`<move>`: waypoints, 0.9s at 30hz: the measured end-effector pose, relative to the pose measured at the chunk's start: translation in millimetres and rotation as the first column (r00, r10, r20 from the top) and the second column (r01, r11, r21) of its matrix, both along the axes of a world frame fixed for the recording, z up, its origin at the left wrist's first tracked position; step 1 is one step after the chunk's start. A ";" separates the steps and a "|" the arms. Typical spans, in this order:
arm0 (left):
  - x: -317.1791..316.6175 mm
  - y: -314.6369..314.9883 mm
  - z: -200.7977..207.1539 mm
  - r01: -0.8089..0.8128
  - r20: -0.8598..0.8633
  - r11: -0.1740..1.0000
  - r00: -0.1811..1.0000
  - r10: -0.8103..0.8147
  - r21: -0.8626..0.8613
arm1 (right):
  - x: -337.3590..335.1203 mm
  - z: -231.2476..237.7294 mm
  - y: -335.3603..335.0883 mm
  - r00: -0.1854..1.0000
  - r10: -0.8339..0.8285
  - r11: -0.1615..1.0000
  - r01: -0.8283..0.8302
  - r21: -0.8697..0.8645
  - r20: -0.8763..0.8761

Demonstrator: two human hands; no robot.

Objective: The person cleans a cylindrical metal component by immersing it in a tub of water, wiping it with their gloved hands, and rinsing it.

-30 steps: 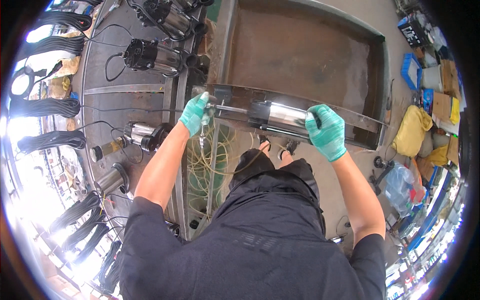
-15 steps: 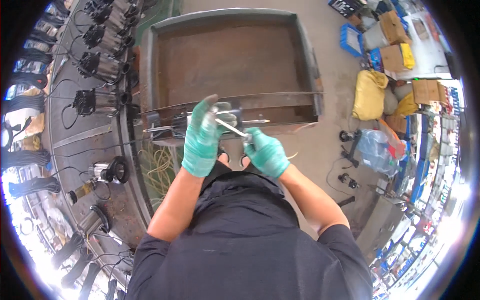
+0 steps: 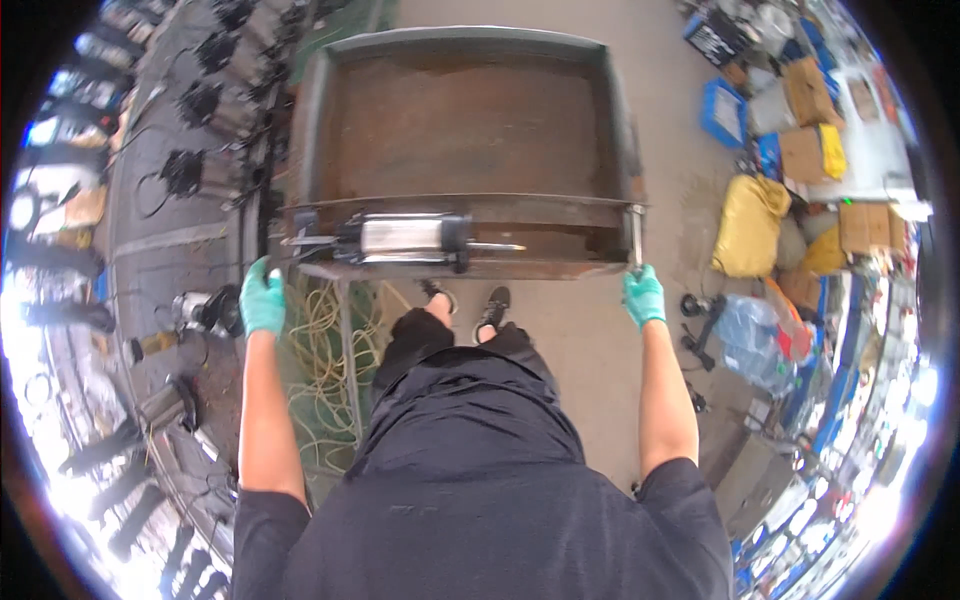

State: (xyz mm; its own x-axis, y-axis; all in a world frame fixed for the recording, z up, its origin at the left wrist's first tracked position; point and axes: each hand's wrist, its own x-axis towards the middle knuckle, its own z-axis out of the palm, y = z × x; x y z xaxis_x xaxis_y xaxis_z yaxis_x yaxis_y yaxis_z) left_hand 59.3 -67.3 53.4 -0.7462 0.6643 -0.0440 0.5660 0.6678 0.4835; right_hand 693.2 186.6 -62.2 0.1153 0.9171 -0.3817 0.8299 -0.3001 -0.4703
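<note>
My left hand (image 3: 263,300), in a green glove, is out to the left beside the dark bench edge. Its fingers curl around something dark and small that I cannot make out. Far to the right, my gloved right hand (image 3: 645,296) is closed on the lower end of a slim silver metal tool (image 3: 637,236). The tool points away from me along the tray's right side; its exact kind is unclear. Between my hands, a motor-like cylinder (image 3: 402,238) lies sideways over the tray's near part. It has a shiny middle, black ends and a thin shaft pointing right.
The rusty metal tray (image 3: 465,125) has a crossbar near its front. On the left bench (image 3: 150,235) sit several motors with cables. Pale hose (image 3: 330,345) lies coiled beneath. A yellow sack (image 3: 748,228), a blue crate (image 3: 724,112) and cardboard boxes line the right.
My hands were together over the motor with the metal tool between them. They have spread wide apart, the tool going right with my right hand. The motor is uncovered.
</note>
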 end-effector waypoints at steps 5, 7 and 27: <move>-36.4 -1.1 -10.5 0.037 -0.198 0.845 0.966 -0.167 -0.534 | -102.6 98.4 -5.9 0.954 0.248 0.891 -0.292 0.348 0.168; -44.3 8.8 -13.7 0.045 -0.175 0.755 0.962 -0.210 -0.655 | -166.3 127.3 -5.1 0.901 0.420 0.834 -0.334 0.440 -0.113; -90.3 25.6 106.7 0.581 -0.097 0.729 0.754 -0.649 -0.363 | -306.7 241.6 84.3 0.657 0.751 0.658 -0.732 0.180 -0.073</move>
